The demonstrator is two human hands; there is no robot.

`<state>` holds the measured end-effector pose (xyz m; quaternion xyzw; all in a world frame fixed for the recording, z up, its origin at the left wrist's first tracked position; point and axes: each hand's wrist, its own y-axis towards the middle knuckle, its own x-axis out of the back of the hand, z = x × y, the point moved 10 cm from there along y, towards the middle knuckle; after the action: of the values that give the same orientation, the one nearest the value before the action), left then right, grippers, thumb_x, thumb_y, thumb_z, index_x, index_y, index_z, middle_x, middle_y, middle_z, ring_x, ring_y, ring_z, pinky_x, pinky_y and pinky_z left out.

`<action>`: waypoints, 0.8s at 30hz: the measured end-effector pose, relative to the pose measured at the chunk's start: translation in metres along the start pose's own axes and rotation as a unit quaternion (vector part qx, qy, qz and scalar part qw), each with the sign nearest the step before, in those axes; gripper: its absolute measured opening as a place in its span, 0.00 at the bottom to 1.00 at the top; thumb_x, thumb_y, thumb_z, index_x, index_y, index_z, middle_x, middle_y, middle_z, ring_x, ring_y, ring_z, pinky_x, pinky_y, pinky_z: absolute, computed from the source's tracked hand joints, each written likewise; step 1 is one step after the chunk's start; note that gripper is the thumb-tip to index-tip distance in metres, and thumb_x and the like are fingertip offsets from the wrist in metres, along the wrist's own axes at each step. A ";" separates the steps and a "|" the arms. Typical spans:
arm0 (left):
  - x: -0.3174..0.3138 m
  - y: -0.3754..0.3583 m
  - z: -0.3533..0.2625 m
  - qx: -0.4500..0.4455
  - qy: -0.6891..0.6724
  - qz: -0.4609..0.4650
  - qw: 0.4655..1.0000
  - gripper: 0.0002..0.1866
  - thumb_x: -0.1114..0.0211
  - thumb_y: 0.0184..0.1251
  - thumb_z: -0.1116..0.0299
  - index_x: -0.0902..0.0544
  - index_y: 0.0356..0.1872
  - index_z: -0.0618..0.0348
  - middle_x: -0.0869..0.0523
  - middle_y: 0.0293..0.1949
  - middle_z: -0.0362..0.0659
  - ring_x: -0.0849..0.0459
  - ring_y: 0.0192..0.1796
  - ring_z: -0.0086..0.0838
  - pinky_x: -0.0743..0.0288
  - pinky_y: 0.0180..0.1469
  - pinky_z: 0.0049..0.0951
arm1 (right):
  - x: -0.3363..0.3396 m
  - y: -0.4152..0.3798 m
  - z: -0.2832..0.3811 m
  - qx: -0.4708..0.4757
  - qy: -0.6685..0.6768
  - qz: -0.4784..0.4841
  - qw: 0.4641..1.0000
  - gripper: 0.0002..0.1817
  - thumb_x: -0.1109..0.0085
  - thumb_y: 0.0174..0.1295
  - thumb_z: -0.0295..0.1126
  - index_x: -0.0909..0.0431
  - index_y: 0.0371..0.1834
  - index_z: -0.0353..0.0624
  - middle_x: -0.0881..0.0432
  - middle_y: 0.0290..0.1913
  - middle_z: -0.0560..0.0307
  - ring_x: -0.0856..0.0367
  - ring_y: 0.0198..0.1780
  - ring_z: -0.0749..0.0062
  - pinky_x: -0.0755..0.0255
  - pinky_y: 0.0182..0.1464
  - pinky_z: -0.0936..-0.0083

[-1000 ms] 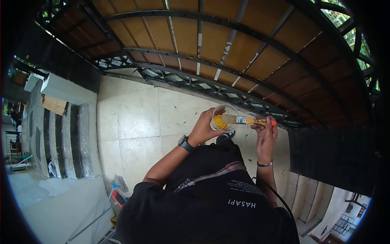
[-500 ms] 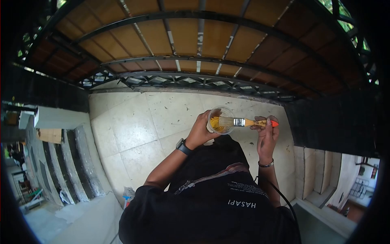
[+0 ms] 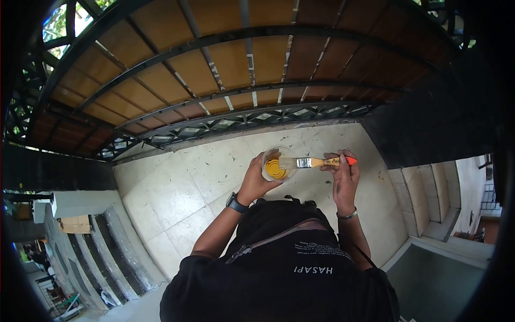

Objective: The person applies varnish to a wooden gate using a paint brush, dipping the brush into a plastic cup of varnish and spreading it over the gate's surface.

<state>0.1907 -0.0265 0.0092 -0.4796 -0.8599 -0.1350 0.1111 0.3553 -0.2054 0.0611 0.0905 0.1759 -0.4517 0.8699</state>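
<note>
My left hand (image 3: 254, 181) is closed round the side of a clear plastic cup (image 3: 290, 175). Yellow-brown paint (image 3: 275, 169) shows in the bottom of it. With my right hand (image 3: 343, 174) I grip a paintbrush (image 3: 316, 162) by its wooden handle, whose end is orange-red. The brush lies level, its pale bristles over the mouth of the cup and pointing left. Its metal ferrule sits just right of the rim.
Ahead stands a large gate (image 3: 230, 61) with brown panels and a black metal frame. Pale floor tiles (image 3: 185, 188) spread beneath me, with dark flecks on them. Steps rise at the left (image 3: 107, 252) and at the right (image 3: 424, 188). A dark wall (image 3: 429, 123) borders the right side.
My view has turned, so the gate and steps appear shifted and tilted. Both hands sit slightly further left in view, still holding the cup and the paintbrush, with the bristles still at the cup's mouth.
</note>
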 end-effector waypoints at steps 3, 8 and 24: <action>-0.043 0.010 -0.023 -0.022 0.009 0.015 1.000 0.42 0.18 0.47 0.60 0.26 0.66 0.58 0.19 0.59 0.50 0.23 0.62 0.46 0.33 0.67 0.41 | 0.047 -0.006 0.025 0.028 -0.046 -0.008 0.998 0.14 0.55 0.79 0.35 0.30 0.57 0.36 0.16 0.49 0.37 0.13 0.43 0.62 0.17 0.46 0.67; -0.123 0.028 -0.073 -0.062 0.029 0.045 0.997 0.45 0.16 0.45 0.63 0.28 0.66 0.59 0.19 0.60 0.49 0.22 0.63 0.42 0.31 0.68 0.38 | 0.137 -0.024 0.070 0.024 -0.050 -0.039 0.998 0.16 0.55 0.79 0.35 0.29 0.58 0.33 0.16 0.49 0.34 0.13 0.43 0.60 0.17 0.47 0.66; -0.312 0.017 -0.154 -0.097 0.025 0.104 0.989 0.43 0.18 0.47 0.60 0.28 0.67 0.56 0.21 0.64 0.48 0.26 0.68 0.42 0.36 0.71 0.41 | 0.346 -0.074 0.149 0.077 -0.136 -0.092 0.984 0.14 0.52 0.77 0.33 0.25 0.51 0.30 0.19 0.44 0.49 0.15 0.37 0.67 0.21 0.47 0.68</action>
<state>0.3756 -0.3175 0.0559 -0.5717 -0.7849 -0.2173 0.0994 0.5120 -0.5560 0.0643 0.0787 0.0285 -0.5498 0.8311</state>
